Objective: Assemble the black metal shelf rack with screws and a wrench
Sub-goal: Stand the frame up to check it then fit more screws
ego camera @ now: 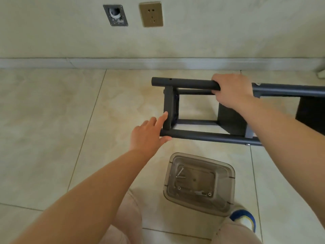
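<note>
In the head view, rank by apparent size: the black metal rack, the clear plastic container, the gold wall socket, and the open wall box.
1. Black metal rack
2. Clear plastic container, nearer the camera
3. Gold wall socket and open wall box: alike, unranked

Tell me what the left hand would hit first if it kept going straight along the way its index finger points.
The left hand is already at the rack: its index fingertip seems to touch the black end crossbar, with its thumb against the lower tube. Going straight on, it would press that crossbar first, though depth is hard to judge.

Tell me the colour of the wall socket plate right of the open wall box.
Gold-bronze, a metallic tan; the socket plate shows best in the head view.
</note>
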